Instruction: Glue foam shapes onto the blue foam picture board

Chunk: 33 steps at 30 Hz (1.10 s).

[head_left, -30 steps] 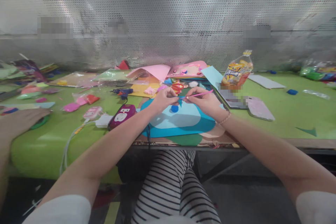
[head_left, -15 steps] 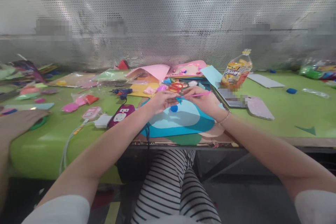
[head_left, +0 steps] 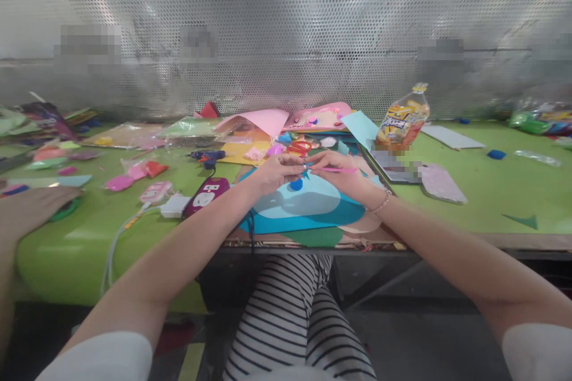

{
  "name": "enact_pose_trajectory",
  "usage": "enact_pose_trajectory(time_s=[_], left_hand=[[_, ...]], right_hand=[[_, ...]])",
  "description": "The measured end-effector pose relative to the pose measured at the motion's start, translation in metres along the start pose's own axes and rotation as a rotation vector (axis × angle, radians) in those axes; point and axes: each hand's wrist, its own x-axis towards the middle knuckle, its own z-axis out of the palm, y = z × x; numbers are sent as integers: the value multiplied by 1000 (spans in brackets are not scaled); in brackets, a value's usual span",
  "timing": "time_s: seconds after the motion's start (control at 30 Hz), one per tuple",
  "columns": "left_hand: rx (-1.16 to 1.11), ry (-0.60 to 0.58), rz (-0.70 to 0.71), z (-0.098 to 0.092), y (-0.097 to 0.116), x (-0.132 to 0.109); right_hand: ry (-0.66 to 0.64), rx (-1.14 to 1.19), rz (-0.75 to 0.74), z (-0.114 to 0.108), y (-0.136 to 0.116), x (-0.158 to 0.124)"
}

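My left hand pinches a small, pointed blue piece, likely paper; its full shape is hidden by the fingers. Fingertips almost meeting it, my right hand is closed with a thin pink strip in its grip. Whether the strip is a tool or paper I cannot tell. Both hands hover over a blue sheet that bears a large pale-blue rounded shape. A round dark-blue lump sits on that pale shape, just under my fingers.
Red-handled scissors lie behind my hands. Left are a purple power strip, a blue glue gun and another person's hand. A snack bag and a phone-like slab are at right, before a perforated metal panel.
My right hand has lowered and turned slightly, and the pink strip now tilts the other way. My left hand stays nearly in place, its fingers closer around the blue piece.
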Motion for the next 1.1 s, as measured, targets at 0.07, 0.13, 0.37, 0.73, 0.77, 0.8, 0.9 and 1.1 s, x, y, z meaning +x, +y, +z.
enact_pose_trajectory(time_s=[0.07, 0.13, 0.37, 0.73, 0.77, 0.8, 0.9, 1.1], left_hand=[[-33, -14, -17, 0, 0, 0], [-46, -12, -42, 1, 0, 1], [-86, 27, -69, 2, 2, 1], [65, 4, -55, 8, -10, 2], [63, 2, -55, 8, -10, 2], [61, 2, -57, 8, -10, 2], [56, 27, -59, 8, -9, 2], [146, 105, 95, 11, -8, 1]], right_hand=[[-28, 0, 2, 0, 0, -1], [-52, -1, -6, 1, 0, -1], [-84, -80, -76, 4, -2, -2], [-68, -189, -107, 5, 6, -3], [-54, -190, -110, 5, 7, -3], [-36, -193, -104, 6, 8, -3], [4, -194, -27, 8, 8, -3], [-125, 10, 304, 6, -4, -4]])
